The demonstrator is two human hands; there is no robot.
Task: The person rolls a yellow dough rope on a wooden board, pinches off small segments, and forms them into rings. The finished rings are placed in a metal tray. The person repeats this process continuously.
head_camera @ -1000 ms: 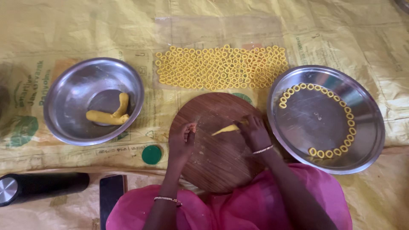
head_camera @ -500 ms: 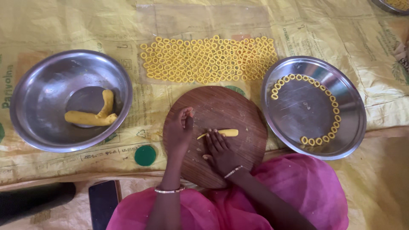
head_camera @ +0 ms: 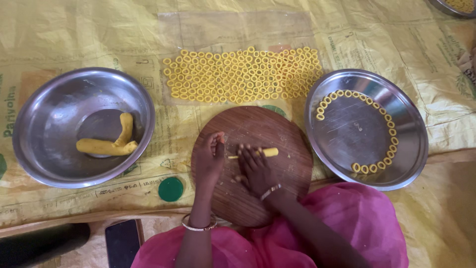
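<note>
On a round wooden board [head_camera: 277, 129] lies a thin yellow dough roll [head_camera: 270, 152], tapering to a fine strand at its left end. My right hand [head_camera: 254, 169] lies flat over the roll with its fingers spread, and only the roll's right end shows. My left hand [head_camera: 208, 161] rests on the board just left of the strand, fingers curled together; whether it pinches any dough is hidden.
A steel bowl [head_camera: 49, 164] at left holds two lumps of yellow dough [head_camera: 106, 144]. Rows of small dough rings [head_camera: 243, 74] lie on a clear sheet beyond the board. A steel plate [head_camera: 411, 149] at right carries rings along its rim. A green lid [head_camera: 170, 189] and a dark phone [head_camera: 123, 243] lie near my knees.
My right hand slid from the board's right side onto the dough roll and now covers most of it. My left hand stayed at the board's left.
</note>
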